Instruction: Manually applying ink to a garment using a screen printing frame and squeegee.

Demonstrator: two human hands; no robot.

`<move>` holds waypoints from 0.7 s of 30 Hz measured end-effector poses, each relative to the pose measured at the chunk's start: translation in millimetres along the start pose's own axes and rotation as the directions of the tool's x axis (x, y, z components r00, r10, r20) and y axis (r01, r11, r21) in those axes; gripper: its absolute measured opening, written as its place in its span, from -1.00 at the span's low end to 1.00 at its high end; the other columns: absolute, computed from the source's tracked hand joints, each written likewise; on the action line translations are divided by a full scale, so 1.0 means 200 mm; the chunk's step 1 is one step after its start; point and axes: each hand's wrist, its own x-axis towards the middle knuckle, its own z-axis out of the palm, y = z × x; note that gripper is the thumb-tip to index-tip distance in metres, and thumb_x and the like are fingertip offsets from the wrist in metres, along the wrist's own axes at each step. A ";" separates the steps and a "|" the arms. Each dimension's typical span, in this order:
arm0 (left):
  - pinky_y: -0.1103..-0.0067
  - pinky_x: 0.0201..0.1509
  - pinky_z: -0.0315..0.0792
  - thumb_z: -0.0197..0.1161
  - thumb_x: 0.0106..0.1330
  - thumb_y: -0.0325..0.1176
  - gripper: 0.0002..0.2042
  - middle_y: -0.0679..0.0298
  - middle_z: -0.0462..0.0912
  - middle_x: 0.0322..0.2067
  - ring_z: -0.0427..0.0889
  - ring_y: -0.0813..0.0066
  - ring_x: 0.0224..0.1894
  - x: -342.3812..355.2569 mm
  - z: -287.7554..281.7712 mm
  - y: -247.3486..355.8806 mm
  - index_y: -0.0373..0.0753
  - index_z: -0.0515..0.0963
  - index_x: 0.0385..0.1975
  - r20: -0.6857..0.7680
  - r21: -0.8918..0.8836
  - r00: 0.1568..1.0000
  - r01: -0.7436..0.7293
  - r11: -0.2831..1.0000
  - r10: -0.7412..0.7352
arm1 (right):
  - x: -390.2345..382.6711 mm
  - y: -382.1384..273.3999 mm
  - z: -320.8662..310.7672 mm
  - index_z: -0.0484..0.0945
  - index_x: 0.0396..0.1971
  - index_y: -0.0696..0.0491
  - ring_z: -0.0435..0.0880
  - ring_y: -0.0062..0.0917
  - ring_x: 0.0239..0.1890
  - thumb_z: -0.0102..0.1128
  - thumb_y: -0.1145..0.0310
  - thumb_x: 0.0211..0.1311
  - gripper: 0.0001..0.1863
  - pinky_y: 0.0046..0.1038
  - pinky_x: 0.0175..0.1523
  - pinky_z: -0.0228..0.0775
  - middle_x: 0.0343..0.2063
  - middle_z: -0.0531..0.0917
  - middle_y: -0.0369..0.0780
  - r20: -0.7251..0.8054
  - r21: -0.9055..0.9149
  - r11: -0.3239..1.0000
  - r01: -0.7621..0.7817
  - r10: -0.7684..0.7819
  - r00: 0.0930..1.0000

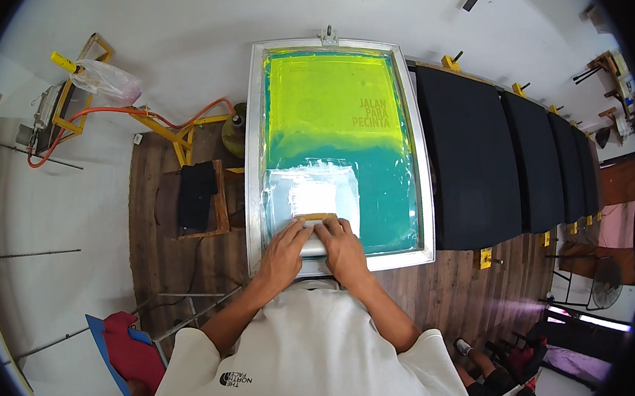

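A silk-screen frame (417, 146) with a pale metal border lies before me, its mesh yellow-green at the far half and teal at the near half. White ink (312, 192) is spread across the near part of the mesh. My left hand (282, 253) and my right hand (342, 253) are side by side, fingers wrapped over a squeegee (314, 248) with a grey handle. The squeegee is at the near end of the white ink; a yellowish strip (316, 216) shows along its far side. Faint lettering marks the mesh's far right.
Several black-covered boards (471, 157) run in a row to the right, with yellow clamps (485, 258) at their ends. At left are a gas cylinder (233, 135), an orange hose (110, 110) and a chair with dark cloth (197, 197). A person (502, 395) sits at lower right; a red cloth (130, 350) is at lower left.
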 end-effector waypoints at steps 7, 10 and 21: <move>0.25 0.39 0.25 0.13 -0.04 -0.79 -0.40 -0.09 0.44 0.21 0.36 -0.02 0.33 -0.01 -0.02 0.03 -0.38 0.47 0.15 -0.012 0.000 1.000 -0.009 1.000 0.009 | -0.01 -0.01 0.01 0.56 -0.03 0.13 0.49 -0.12 0.08 0.18 0.72 -0.18 -0.46 -0.25 0.05 0.51 0.04 0.55 -0.09 0.030 0.004 1.000 -0.018 0.018 0.999; 0.27 0.38 0.25 0.14 -0.04 -0.79 -0.39 -0.09 0.44 0.21 0.36 -0.01 0.32 -0.02 0.00 0.00 -0.36 0.47 0.15 0.013 0.007 1.000 -0.005 1.000 0.005 | -0.03 0.00 0.02 0.56 -0.03 0.12 0.49 -0.14 0.09 0.21 0.70 -0.18 -0.45 -0.24 0.05 0.51 0.04 0.55 -0.11 0.010 0.000 1.000 -0.030 0.030 0.999; 0.02 0.47 -0.09 0.18 0.02 -0.75 -0.42 0.04 0.48 0.19 0.43 0.16 0.29 -0.06 -0.01 0.05 -0.30 0.48 0.15 0.028 0.132 1.000 0.003 0.991 -0.007 | -0.06 -0.02 -0.01 0.55 0.02 0.01 0.50 -0.26 0.11 0.34 0.61 -0.25 -0.35 -0.18 0.04 0.40 0.04 0.56 -0.21 0.080 -0.141 0.990 -0.007 0.018 0.997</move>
